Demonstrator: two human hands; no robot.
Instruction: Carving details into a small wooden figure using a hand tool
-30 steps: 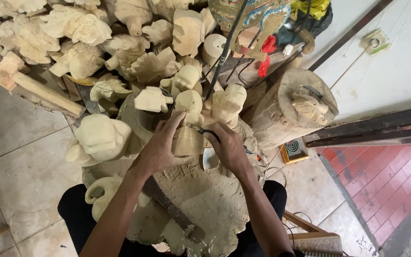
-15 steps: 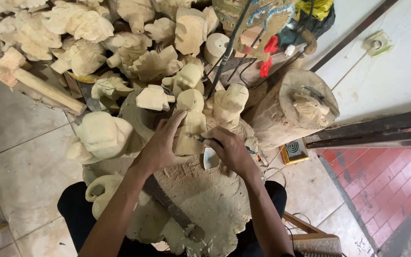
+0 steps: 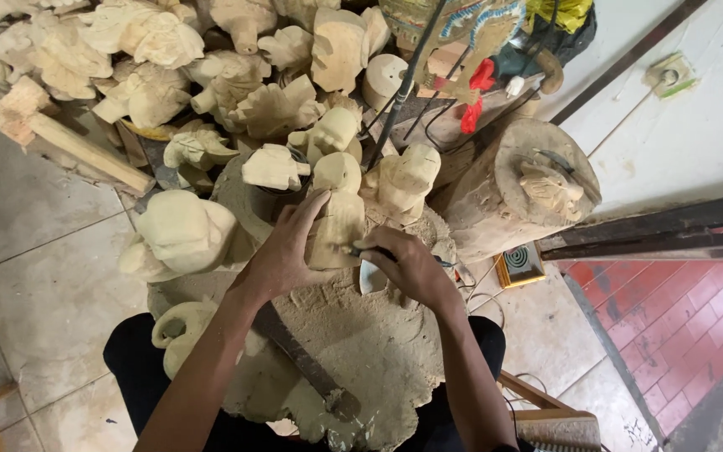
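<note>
The left hand [image 3: 286,251] wraps the pale unpainted wooden figurine [image 3: 336,213] standing mid-scene on the rough round stump [image 3: 361,351]. The right hand [image 3: 407,266], clenched, presses a thin carving tool [image 3: 353,249] against it. A small yellow box [image 3: 519,264] lies right.

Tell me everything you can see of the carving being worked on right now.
The wooden figure is pale, unpainted wood with a rounded head on top and a roughly blocked body. It stands upright on the chip-covered stump. The left hand grips its left side, and the right hand presses a small blade against its lower right side. Similar pale carvings crowd behind it.
</note>
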